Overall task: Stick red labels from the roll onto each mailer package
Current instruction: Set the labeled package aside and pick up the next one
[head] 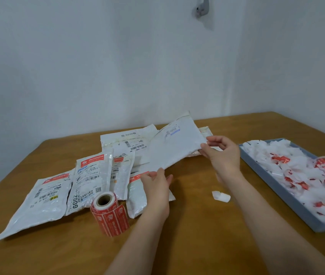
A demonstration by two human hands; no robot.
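Left hand (155, 181) and right hand (220, 153) pinching unlabelled white mailer (175, 147), lifted off tabletop (197, 215), probably for labelling from red label roll (109, 213).

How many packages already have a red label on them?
4, all left of the lifted mailer: the far-left one, the next, one behind it, and one under the left hand. Others may be hidden.

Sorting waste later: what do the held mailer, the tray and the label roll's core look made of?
Held mailer: likely thin matte white plastic film; it bends and creases softly. Tray: grey-blue, probably rigid plastic, with smooth straight walls. Label roll: glossy red labels; core looks like brown cardboard.
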